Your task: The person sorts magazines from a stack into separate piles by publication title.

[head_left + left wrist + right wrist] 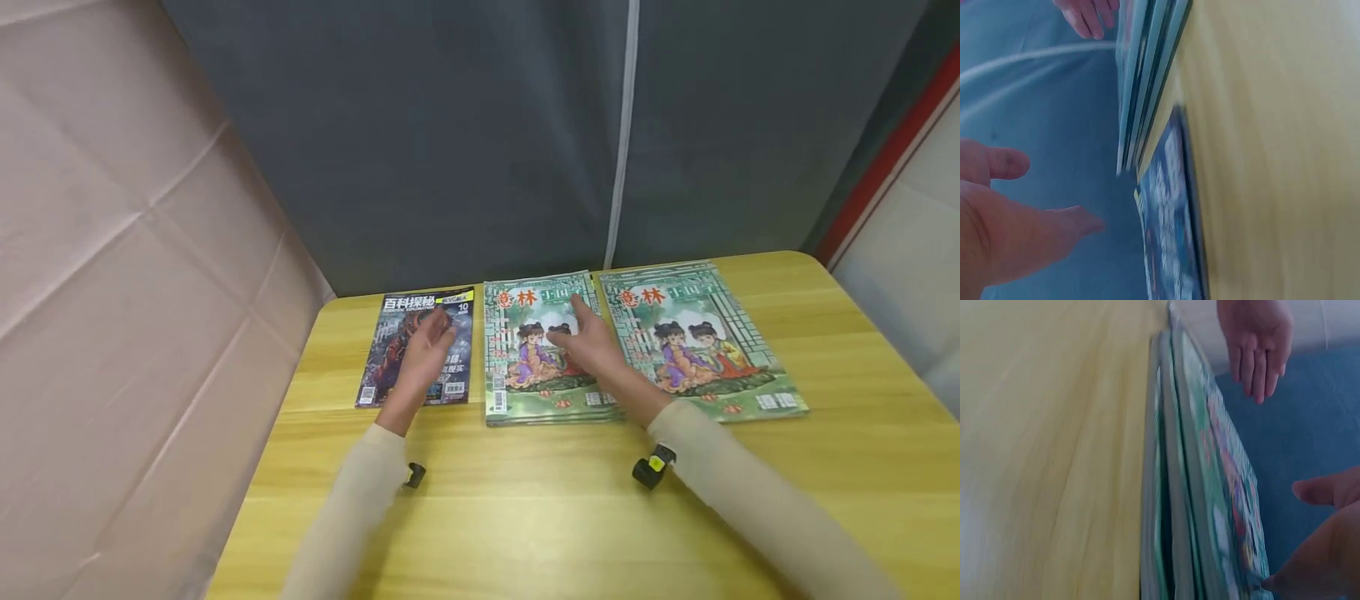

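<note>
In the head view my left hand (423, 354) is over a dark magazine (380, 358) with a monster-like cover. Its fingers are loosely extended and hold nothing; the left wrist view shows that hand (1016, 231) raised above the magazine (1169, 219). My right hand (603, 350) reaches over the middle pile of green magazines (517, 404), whose cover shows two cartoon children. Thumb and fingers are apart there, with nothing between them. Several layers show along the pile's edge (1147, 81). To the right lies another pile of the same green magazine (712, 400), partly behind the right forearm.
All the magazines lie near the back of a yellow wood-grain table (495, 508). A dark grey curtain (450, 150) hangs behind it, and a pale cloth wall (135, 292) stands at the left. Both wrists carry a small black device (649, 472).
</note>
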`<state>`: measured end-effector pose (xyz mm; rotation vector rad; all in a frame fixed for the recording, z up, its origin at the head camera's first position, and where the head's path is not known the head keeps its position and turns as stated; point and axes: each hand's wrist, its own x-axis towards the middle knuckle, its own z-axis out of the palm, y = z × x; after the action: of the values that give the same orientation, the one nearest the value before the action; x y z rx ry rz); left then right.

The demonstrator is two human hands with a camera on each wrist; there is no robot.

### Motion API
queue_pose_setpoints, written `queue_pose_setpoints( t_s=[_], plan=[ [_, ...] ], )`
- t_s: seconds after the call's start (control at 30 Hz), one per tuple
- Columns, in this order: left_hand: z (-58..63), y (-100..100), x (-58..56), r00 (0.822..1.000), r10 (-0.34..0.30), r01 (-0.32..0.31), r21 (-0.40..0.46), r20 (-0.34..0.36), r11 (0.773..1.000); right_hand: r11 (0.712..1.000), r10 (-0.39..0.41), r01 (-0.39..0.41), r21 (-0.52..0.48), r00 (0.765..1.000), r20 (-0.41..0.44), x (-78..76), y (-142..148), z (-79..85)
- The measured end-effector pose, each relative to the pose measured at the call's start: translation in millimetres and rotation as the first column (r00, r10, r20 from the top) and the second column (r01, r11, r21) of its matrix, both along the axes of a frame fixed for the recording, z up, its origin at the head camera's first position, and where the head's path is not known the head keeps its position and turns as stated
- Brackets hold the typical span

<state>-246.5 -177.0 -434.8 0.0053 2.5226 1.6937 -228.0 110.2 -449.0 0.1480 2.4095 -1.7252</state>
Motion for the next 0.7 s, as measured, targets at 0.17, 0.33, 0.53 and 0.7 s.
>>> queue_pose_setpoints(
  t_s=[0.17,0.33,0.53,0.7],
  plan=[
    [-8.6,22,4.0,0.997,-0.077,0.076,-0.092,-0.005,0.993,0.975,0.046,-0.034,0.219,0.998,-0.051,6.8,25,-5.2],
    [-16.2,38,10.2,0.990,-0.126,0.140,-0.339,0.064,0.930,0.963,0.079,-0.068,0.261,0.996,-0.031,14.8,36,-7.4],
    [-18.4,50,13.9,0.987,-0.107,0.149,-0.406,0.124,0.901,0.948,0.144,-0.149,0.282,0.989,0.036,18.2,37,-11.5],
    [-21.4,55,12.1,0.982,-0.138,0.180,-0.444,0.126,0.877,0.944,0.139,-0.148,0.295,0.989,0.053,19.9,39,-14.4]
  ],
)
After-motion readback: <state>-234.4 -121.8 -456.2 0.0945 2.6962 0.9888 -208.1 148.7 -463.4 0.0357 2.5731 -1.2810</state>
